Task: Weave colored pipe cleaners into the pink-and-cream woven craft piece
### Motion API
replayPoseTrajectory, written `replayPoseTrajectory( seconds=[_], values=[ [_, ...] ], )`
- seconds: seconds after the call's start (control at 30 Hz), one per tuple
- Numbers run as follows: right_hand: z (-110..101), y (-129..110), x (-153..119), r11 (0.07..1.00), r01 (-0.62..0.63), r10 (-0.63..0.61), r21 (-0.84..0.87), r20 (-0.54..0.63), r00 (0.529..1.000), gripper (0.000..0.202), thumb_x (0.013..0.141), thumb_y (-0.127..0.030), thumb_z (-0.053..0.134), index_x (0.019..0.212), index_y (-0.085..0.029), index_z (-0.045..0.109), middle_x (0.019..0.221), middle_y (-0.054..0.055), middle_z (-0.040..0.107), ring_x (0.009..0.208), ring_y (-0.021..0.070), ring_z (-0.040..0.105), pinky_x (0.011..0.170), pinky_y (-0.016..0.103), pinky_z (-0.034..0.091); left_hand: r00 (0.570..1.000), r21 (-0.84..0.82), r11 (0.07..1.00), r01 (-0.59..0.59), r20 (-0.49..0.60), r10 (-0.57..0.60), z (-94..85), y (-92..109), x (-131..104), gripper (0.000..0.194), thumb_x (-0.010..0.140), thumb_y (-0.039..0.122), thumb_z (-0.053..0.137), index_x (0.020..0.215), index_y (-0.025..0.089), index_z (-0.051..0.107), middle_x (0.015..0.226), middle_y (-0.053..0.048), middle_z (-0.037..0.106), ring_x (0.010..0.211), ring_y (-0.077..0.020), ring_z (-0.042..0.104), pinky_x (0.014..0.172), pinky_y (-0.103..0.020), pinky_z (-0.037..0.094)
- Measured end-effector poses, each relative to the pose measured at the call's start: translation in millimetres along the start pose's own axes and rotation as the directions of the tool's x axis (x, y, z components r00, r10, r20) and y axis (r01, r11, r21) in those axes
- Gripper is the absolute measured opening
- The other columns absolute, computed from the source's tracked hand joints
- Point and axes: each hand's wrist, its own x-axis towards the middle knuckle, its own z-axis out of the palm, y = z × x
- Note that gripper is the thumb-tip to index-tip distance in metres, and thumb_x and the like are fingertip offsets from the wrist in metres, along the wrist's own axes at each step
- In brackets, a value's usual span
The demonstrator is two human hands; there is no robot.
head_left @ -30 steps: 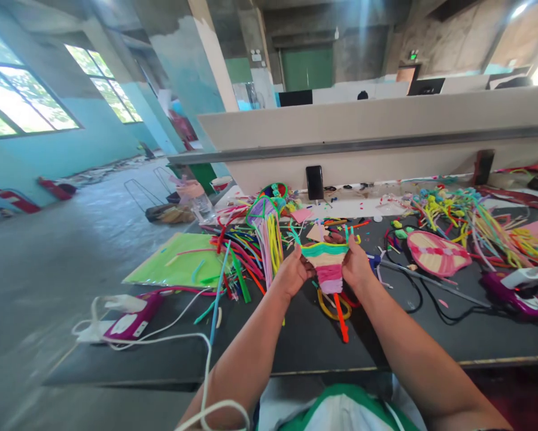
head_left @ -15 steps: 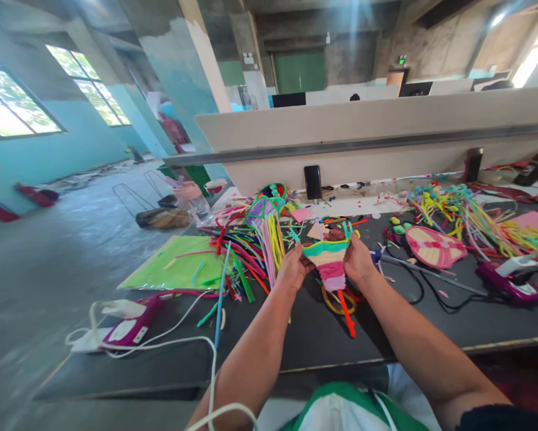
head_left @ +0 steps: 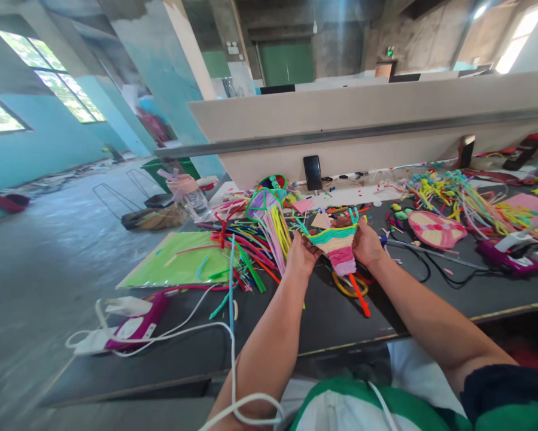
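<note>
Between my two hands is a striped pipe-cleaner piece (head_left: 340, 248), banded yellow, teal, cream, magenta and lilac, wide at the top and narrow below. My left hand (head_left: 301, 256) grips its left upper corner. At the right upper corner, my right hand (head_left: 366, 242) is closed on the edge. Teal ends stick up near both hands. Under the piece, an orange-red pipe cleaner (head_left: 359, 296) and a mustard-yellow loop (head_left: 340, 284) show against the dark table. Fingers behind the piece are partly hidden.
Left of my hands lie loose pipe cleaners (head_left: 251, 263) and a green plastic-wrapped sheet (head_left: 161, 263). A purple power strip (head_left: 138, 323) with a white cable is at the near left. A phone (head_left: 312, 172) leans on the partition. On the right are a pink oval piece (head_left: 437, 228) and another purple power strip (head_left: 508, 257).
The view has shifted slightly. Both hands still hold the striped piece, which sits a little further right in the picture; its lower end looks slightly higher.
</note>
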Motion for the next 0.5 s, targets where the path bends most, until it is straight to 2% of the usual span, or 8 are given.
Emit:
replayPoseTrajectory(
  seconds=[0.2, 0.33, 0.5],
  values=[
    [-3.6, 2.7, 3.1, 1.0, 0.023, -0.023, 0.013, 0.014, 1.0, 0.059, 0.082, -0.065, 0.039, 0.112, -0.019, 0.06, 0.095, 0.01, 0.072, 0.097, 0.0257, 0.065, 0.087, 0.045, 0.049, 1.0, 0.001, 1.0, 0.006, -0.013, -0.006, -0.2, 0.5, -1.3, 0.058, 0.084, 0.065, 0.036, 0.087, 0.014, 0.063, 0.068, -0.006, 0.062, 0.057, -0.0161, 0.059, 0.061, -0.031, 0.049],
    [-3.9, 1.2, 3.4, 0.998, 0.026, -0.027, 0.05, 0.021, 0.999, 0.055, 0.084, -0.061, 0.04, 0.113, -0.019, 0.059, 0.094, 0.01, 0.072, 0.097, 0.0252, 0.066, 0.087, 0.045, 0.05, 0.999, -0.013, 1.0, -0.017, 0.041, 0.018, 2.0, -1.0, -4.6, 0.054, 0.087, 0.061, 0.035, 0.086, 0.013, 0.062, 0.072, -0.008, 0.064, 0.058, -0.0171, 0.061, 0.061, -0.033, 0.05],
    [-2.9, -0.9, 3.0, 0.993, 0.005, -0.008, 0.116, 0.019, 1.0, 0.05, 0.085, -0.059, 0.041, 0.111, -0.02, 0.06, 0.095, 0.01, 0.072, 0.099, 0.0256, 0.065, 0.089, 0.045, 0.05, 0.998, 0.0, 0.999, -0.038, 0.058, 0.038, 6.5, -3.8, -8.6, 0.047, 0.088, 0.054, 0.04, 0.089, 0.012, 0.062, 0.075, -0.009, 0.066, 0.062, -0.0186, 0.064, 0.065, -0.034, 0.052]
  ],
)
